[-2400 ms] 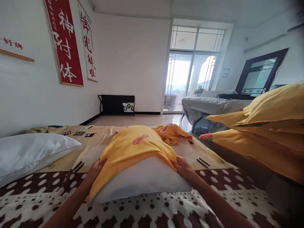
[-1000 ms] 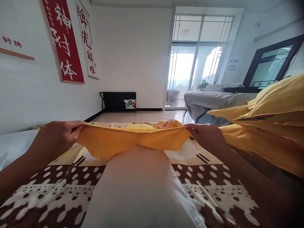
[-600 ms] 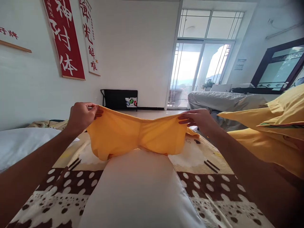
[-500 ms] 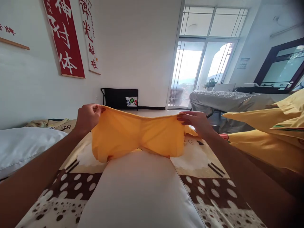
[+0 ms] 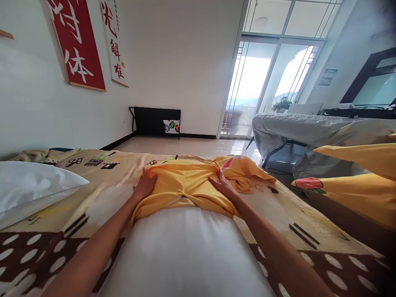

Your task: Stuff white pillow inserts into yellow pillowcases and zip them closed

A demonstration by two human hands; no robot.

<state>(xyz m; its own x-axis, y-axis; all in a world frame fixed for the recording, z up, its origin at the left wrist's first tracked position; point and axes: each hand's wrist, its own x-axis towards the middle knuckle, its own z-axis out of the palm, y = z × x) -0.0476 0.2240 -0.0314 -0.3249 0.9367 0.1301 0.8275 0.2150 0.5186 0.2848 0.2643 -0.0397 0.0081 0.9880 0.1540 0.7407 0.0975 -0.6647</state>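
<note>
the fingers [image 5: 153, 179] of the left hand [image 5: 144, 186] are loosely curled, the thumb laid over the left side of the yellow pillowcase [image 5: 182, 175]; those of the right hand [image 5: 225, 187] lie partly spread on its right side. how firmly either grips, i cannot tell. the pillowcase sits bunched over the far end of the white pillow [image 5: 188, 251], on the patterned blanket [image 5: 99, 198]. the cloth looks light, thin and limp, likely to fold on itself; the pillow seems soft and squashy, its sheen hinting at some slip. the side edges look the surest hold. both forearms reach forward and converge, thumbs turned inward.
</note>
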